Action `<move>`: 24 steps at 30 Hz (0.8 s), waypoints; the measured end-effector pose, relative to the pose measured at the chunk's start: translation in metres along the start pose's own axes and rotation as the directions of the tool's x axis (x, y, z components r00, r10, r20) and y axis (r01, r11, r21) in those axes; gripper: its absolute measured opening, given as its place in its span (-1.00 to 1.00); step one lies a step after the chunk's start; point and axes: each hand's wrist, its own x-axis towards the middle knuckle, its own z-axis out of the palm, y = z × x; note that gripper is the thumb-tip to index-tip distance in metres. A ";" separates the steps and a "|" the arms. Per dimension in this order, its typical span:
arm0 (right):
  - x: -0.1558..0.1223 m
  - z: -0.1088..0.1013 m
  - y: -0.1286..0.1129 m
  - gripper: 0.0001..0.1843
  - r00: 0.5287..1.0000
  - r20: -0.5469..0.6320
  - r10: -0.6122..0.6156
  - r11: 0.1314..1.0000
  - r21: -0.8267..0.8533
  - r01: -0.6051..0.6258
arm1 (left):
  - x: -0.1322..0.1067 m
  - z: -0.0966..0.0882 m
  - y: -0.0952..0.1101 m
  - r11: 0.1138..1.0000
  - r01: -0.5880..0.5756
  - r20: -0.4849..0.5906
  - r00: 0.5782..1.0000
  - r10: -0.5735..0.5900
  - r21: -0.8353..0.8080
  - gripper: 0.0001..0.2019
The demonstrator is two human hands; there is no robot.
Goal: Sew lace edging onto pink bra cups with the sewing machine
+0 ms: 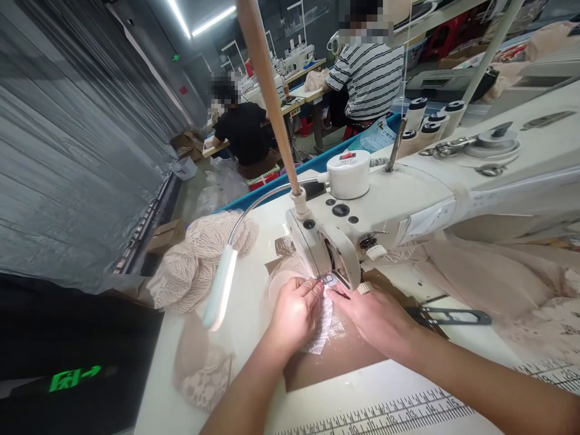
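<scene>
My left hand (295, 309), fingers bent and pressed together, grips a white patterned strip of fabric (322, 332) just in front of the needle area of a white sewing machine (312, 244). Sheer beige fabric (277, 285) spreads out beside and behind that hand. My right hand (378, 314) is on the other side of the strip, its fingers drawn together close to the presser foot (325, 279); what they pinch is hidden. Under both hands lies a brown plate (317, 370) on the machine table.
A lit lamp (221, 290) on a bendy neck hangs at the left. Beige lace pieces (181, 275) are heaped behind it. Black thread snips (457, 316) and beige fabric (498, 272) lie right. A ruler strip (399, 414) runs along the front. Two people sit at machines beyond.
</scene>
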 end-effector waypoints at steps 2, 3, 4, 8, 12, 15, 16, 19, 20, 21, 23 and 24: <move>0.000 0.001 0.001 -0.53 0.999 -0.040 -0.017 1.000 0.015 0.018 | 0.001 0.000 -0.001 1.000 0.020 0.007 1.000 -0.020 0.010 -0.69; -0.001 0.002 0.001 -0.52 0.998 -0.056 -0.022 0.999 0.023 0.024 | 0.002 0.000 -0.001 0.999 0.034 0.008 0.999 -0.034 0.018 -0.69; -0.001 0.003 0.002 -0.52 0.997 -0.068 -0.024 0.999 0.030 0.026 | 0.002 0.001 -0.002 0.998 0.048 0.011 0.999 -0.049 0.029 -0.69; -0.004 0.010 0.005 -0.47 0.993 -0.115 -0.034 0.998 0.056 0.041 | -0.001 0.003 -0.003 0.991 0.111 -0.013 0.994 -0.110 0.077 -0.69; -0.005 0.013 0.006 -0.52 0.991 -0.112 -0.073 0.991 0.105 0.085 | -0.007 0.004 -0.005 0.980 0.157 -0.044 0.987 -0.153 0.118 -0.64; -0.006 0.017 0.007 -0.51 0.992 -0.096 -0.082 0.991 0.101 0.092 | -0.011 0.005 -0.004 0.972 0.176 -0.026 0.984 -0.174 0.157 -0.59; -0.007 0.020 0.008 -0.50 0.991 -0.096 -0.088 0.991 0.088 0.097 | -0.012 0.005 -0.003 0.965 0.197 -0.030 0.980 -0.194 0.176 -0.58; -0.010 0.029 0.011 -0.47 0.988 -0.125 -0.091 0.993 0.057 0.099 | -0.019 0.001 0.004 0.918 0.322 -0.078 0.947 -0.313 0.232 -0.58; -0.010 0.032 0.013 -0.47 0.987 -0.138 -0.086 0.994 0.060 0.095 | -0.023 -0.003 0.006 0.900 0.366 -0.088 0.930 -0.356 0.236 -0.60; -0.010 0.034 0.014 -0.49 0.983 -0.158 -0.091 0.992 0.074 0.103 | -0.028 -0.009 0.006 0.889 0.398 -0.089 0.917 -0.388 0.228 -0.61; -0.009 0.037 0.017 -0.54 0.979 -0.185 -0.086 0.982 0.149 0.114 | -0.046 -0.024 0.003 0.877 0.436 -0.092 0.900 -0.426 0.201 -0.64; -0.008 0.038 0.018 -0.57 0.976 -0.205 -0.073 0.972 0.206 0.116 | -0.058 -0.033 -0.001 0.867 0.458 -0.112 0.889 -0.445 0.196 -0.64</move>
